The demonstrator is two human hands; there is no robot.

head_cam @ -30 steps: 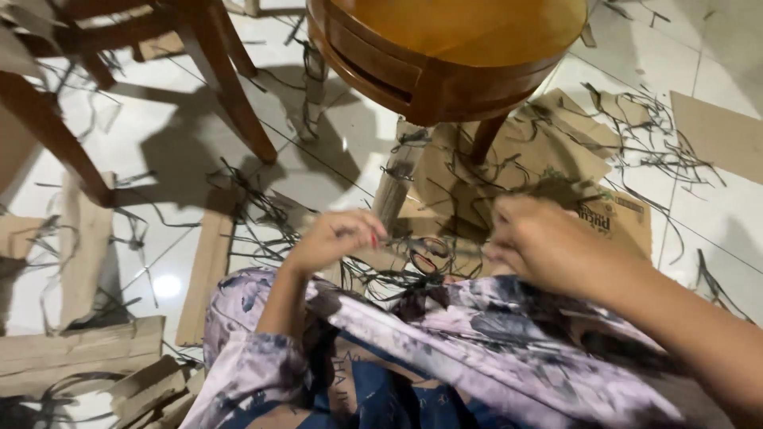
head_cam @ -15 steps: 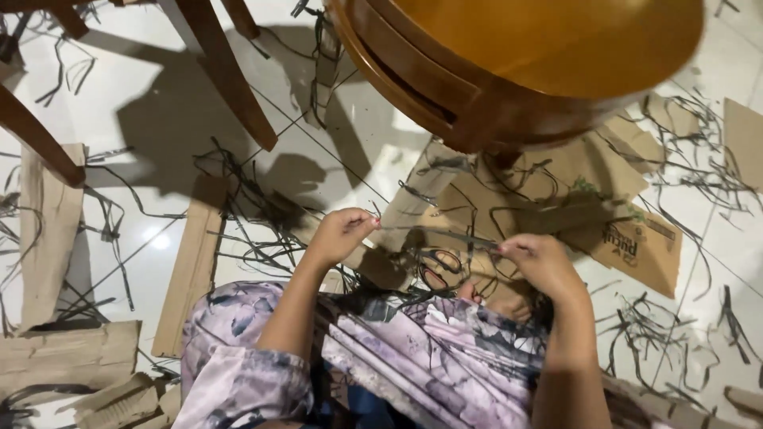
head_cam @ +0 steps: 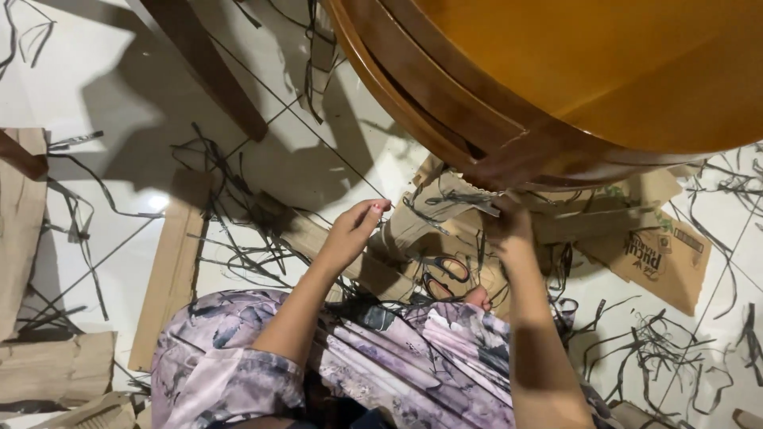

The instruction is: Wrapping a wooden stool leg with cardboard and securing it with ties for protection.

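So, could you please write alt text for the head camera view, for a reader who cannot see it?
Seen from above, a seated person's left hand and right hand reach toward cardboard pieces under a round wooden table. Scissors lie on cardboard by their patterned lap. Thin dark strips and cardboard litter the white tiled floor.

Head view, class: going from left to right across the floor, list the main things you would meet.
Long flat cardboard strip on the white tiles → left hand → black-handled scissors → right hand → brown printed cardboard sheet → tangle of thin dark strips.
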